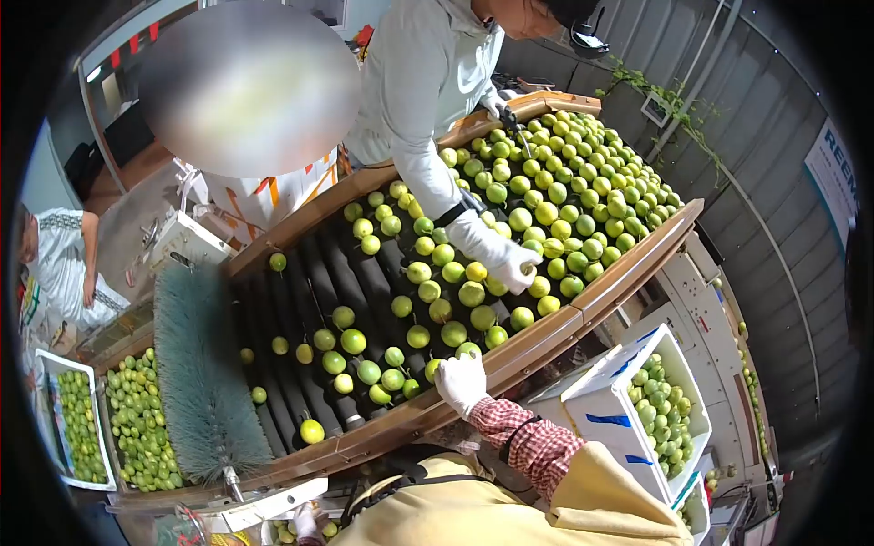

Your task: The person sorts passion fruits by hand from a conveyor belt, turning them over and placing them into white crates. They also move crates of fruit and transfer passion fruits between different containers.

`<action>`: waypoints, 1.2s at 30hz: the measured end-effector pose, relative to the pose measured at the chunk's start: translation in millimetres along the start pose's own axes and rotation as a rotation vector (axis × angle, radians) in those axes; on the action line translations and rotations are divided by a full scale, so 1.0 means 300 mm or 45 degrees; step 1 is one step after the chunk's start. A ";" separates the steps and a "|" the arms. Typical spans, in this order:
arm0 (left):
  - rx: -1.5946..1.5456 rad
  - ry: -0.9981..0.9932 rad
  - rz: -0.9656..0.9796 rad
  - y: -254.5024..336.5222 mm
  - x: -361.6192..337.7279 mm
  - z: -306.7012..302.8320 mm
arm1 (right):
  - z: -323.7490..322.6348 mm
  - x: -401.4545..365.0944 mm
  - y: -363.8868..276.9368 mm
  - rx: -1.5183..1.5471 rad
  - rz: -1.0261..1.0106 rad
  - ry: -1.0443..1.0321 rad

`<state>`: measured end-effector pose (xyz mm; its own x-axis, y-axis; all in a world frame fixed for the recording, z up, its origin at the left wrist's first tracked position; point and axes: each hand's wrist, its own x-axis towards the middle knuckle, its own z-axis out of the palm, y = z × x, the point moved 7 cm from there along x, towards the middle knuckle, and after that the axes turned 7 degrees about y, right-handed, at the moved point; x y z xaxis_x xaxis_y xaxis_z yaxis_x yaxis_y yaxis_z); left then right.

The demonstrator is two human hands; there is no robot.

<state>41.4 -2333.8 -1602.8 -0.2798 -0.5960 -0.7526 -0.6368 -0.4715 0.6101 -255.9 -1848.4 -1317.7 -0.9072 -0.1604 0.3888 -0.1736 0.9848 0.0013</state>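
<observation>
Round yellow-green fruit, which look like passion fruit (417,336), are spread over a dark roller conveyor (309,314) with wooden sides. My right hand (462,382), in a white glove with a checked sleeve above it, reaches over the near wooden rail (537,350). Its fingers curl closed against a yellow-green fruit (432,370) at the belt's edge, and another fruit (468,349) peeks out just beyond them. Low in the picture my left hand (308,521), also gloved, is mostly cut off beneath the rail. Several fruit lie beside it; its fingers are hard to make out.
Across the belt, a co-worker's gloved hand (510,266) is among the fruit; their other hand holds dark-handled snips (512,122). A large green brush (200,373) spans the left end. White foam boxes of fruit (596,400) stand at right, another crate (103,428) at left.
</observation>
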 end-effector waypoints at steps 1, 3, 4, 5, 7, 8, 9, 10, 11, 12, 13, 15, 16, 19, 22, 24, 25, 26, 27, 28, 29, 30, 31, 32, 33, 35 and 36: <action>-0.015 0.015 0.017 -0.013 0.014 -0.007 | -0.015 0.003 -0.008 0.035 -0.005 0.041; -0.068 0.048 0.068 -0.010 0.013 -0.022 | -0.055 0.014 -0.028 0.106 -0.028 0.113; -0.057 0.091 0.075 0.017 0.005 -0.060 | -0.059 0.013 -0.029 0.150 -0.031 0.183; -0.045 0.137 0.078 0.067 -0.065 -0.078 | -0.052 0.012 -0.023 0.147 0.009 0.156; 0.017 0.134 0.066 0.090 -0.025 -0.112 | -0.057 0.020 -0.030 0.159 0.062 0.086; 0.041 0.053 -0.045 0.045 0.051 -0.131 | -0.093 0.047 -0.049 0.128 0.040 -0.009; 0.021 0.021 0.023 0.047 0.034 -0.135 | -0.105 0.054 -0.064 0.092 0.065 0.025; -0.009 0.003 0.101 0.107 -0.057 -0.102 | -0.075 0.040 -0.066 0.105 0.056 0.021; -0.023 0.002 0.151 0.147 -0.134 -0.082 | -0.072 0.036 -0.087 0.044 0.014 0.081; 0.005 0.004 0.182 0.209 -0.209 -0.058 | -0.071 0.026 -0.100 0.036 0.016 0.181; -0.225 0.119 0.223 0.135 -0.153 -0.103 | -0.052 0.004 -0.101 0.061 -0.052 0.280; -0.125 0.029 0.185 0.102 -0.145 -0.119 | -0.015 -0.015 -0.094 0.124 -0.120 0.322; -0.161 0.118 0.192 0.118 -0.162 -0.131 | 0.001 -0.022 -0.093 0.116 -0.107 0.300; -0.269 0.326 0.316 0.147 -0.210 -0.181 | 0.016 -0.031 -0.085 0.076 -0.083 0.270; -0.062 0.496 0.587 0.181 -0.171 -0.257 | -0.001 -0.030 -0.125 0.080 -0.161 0.324; -0.175 0.416 0.490 0.270 -0.271 -0.210 | 0.002 -0.032 -0.135 0.057 -0.148 0.274; -0.240 0.358 0.504 0.289 -0.294 -0.191 | 0.003 -0.034 -0.143 0.051 -0.138 0.272; -0.392 0.302 0.470 0.282 -0.276 -0.174 | 0.018 -0.034 -0.140 0.053 -0.119 0.232; -0.556 0.279 0.468 0.271 -0.267 -0.157 | 0.023 -0.037 -0.141 0.053 -0.137 0.231; -0.459 0.288 0.428 0.254 -0.260 -0.154 | 0.029 -0.038 -0.140 0.037 -0.130 0.227; -0.360 0.293 0.386 0.280 -0.299 -0.164 | 0.035 -0.041 -0.139 0.019 -0.121 0.222; -0.282 0.256 0.415 0.296 -0.325 -0.176 | 0.038 -0.041 -0.141 0.016 -0.121 0.213; -0.202 0.216 0.444 0.310 -0.350 -0.189 | 0.040 -0.041 -0.144 0.011 -0.117 0.204; -0.119 0.171 0.473 0.333 -0.383 -0.200 | 0.042 -0.041 -0.148 0.003 -0.109 0.195; 0.101 0.464 0.743 0.426 -0.479 -0.237 | 0.042 -0.039 -0.157 -0.002 -0.115 0.197; 0.393 0.785 1.303 0.603 -0.619 -0.305 | 0.039 -0.045 -0.166 -0.023 -0.113 0.202; 0.415 0.951 1.375 0.666 -0.656 -0.335 | 0.037 -0.046 -0.172 0.018 -0.111 0.193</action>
<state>41.5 -2376.0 -1307.9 -0.3568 -0.8248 0.4386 -0.5179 0.5654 0.6420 -238.6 -1897.7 -1333.3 -0.8205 -0.2323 0.5223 -0.2555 0.9664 0.0284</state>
